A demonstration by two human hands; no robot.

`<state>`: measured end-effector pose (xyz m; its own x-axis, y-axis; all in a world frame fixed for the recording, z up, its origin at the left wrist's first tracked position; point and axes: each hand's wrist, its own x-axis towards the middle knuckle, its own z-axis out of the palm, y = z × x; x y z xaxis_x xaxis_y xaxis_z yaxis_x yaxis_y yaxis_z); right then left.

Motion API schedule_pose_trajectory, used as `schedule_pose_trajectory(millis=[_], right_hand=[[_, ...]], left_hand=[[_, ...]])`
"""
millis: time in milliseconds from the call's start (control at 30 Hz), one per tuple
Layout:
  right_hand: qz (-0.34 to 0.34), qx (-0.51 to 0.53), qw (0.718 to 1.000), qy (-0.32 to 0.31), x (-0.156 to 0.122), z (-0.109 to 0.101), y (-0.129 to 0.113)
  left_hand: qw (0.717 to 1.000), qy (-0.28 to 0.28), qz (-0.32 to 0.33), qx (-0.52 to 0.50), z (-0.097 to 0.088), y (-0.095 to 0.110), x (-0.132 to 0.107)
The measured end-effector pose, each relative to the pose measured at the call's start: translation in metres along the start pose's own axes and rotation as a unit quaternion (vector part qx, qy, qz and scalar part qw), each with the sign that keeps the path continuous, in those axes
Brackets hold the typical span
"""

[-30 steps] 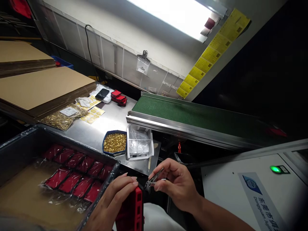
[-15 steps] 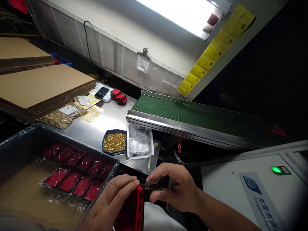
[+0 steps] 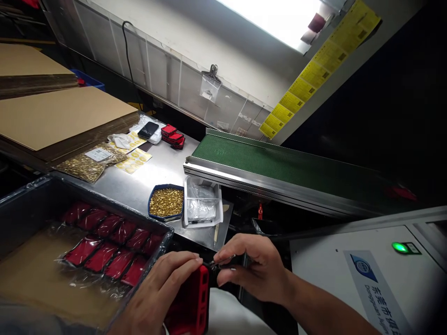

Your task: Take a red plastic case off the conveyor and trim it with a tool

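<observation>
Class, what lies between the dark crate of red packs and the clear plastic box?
The head view shows a blue tray of gold pieces between the crate and the box.

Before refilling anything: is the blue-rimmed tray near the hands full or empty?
Full: small gold parts fill the blue-rimmed tray, covering its whole floor with no bottom showing.

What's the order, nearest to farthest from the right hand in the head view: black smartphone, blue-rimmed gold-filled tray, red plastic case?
From the right hand:
1. The red slotted plastic case, just left, in the left hand.
2. The blue-rimmed tray of small gold pieces, up-left on the steel table.
3. The black smartphone, farther up-left.
</observation>
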<state>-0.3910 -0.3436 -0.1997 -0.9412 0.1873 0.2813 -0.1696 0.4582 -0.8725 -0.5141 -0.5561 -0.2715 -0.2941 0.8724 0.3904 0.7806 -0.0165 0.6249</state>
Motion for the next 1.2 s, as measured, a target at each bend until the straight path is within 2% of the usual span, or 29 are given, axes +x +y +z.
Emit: schedule_pose_trajectory(millis=[67, 133, 233, 333, 533, 667, 733, 800, 900, 967, 1000, 1100, 1133, 1200], right_hand=[[0.034, 0.024, 0.998, 0.039, -0.003, 0.001, 0.001], [0.063, 0.041, 0.996, 0.053, -0.005, 0.001, 0.001], [0.061, 0.035, 0.997, 0.026, -0.005, 0.002, 0.002], [0.057, 0.022, 0.998, -0.003, -0.003, 0.003, 0.001], [0.062, 0.0, 0.998, -0.021, 0.0, 0.0, -0.002], [0.04, -0.012, 0.999, -0.035, -0.001, -0.001, -0.003], [0.033, -0.005, 0.999, -0.002, -0.003, 0.001, -0.003], [0.048, 0.021, 0.997, 0.06, -0.005, 0.003, -0.003], [0.115, 0.084, 0.982, 0.127, -0.009, 0.008, 0.002], [0.171, 0.123, 0.967, 0.144, -0.011, 0.012, 0.01], [0.198, 0.139, 0.959, 0.15, -0.012, 0.014, 0.016], [0.26, 0.167, 0.937, 0.16, -0.017, 0.02, 0.041], [0.277, 0.164, 0.933, 0.158, -0.02, 0.021, 0.052], [0.31, 0.139, 0.929, 0.147, -0.029, 0.023, 0.075]], left_hand=[[1.0, 0.01, 0.023, 0.003, -0.001, 0.0, 0.002], [1.0, 0.013, 0.019, 0.008, -0.002, 0.0, 0.003], [1.0, 0.01, 0.012, 0.012, -0.001, -0.001, 0.003], [0.999, 0.011, 0.032, 0.014, 0.001, -0.003, 0.0], [0.999, 0.005, 0.031, 0.031, 0.004, -0.006, -0.003], [0.999, 0.006, 0.034, 0.026, 0.005, -0.004, -0.004], [1.0, 0.003, 0.018, 0.005, 0.006, -0.001, -0.005], [1.0, 0.003, -0.016, -0.023, 0.007, 0.003, -0.005], [0.993, 0.025, -0.076, -0.088, 0.011, 0.005, -0.007], [0.975, 0.042, -0.118, -0.182, 0.013, 0.004, -0.009], [0.957, 0.048, -0.147, -0.244, 0.014, 0.003, -0.01], [0.877, 0.071, -0.24, -0.41, 0.014, -0.001, -0.014], [0.857, 0.085, -0.26, -0.437, 0.013, -0.002, -0.015], [0.843, 0.112, -0.275, -0.449, 0.011, -0.003, -0.017]])
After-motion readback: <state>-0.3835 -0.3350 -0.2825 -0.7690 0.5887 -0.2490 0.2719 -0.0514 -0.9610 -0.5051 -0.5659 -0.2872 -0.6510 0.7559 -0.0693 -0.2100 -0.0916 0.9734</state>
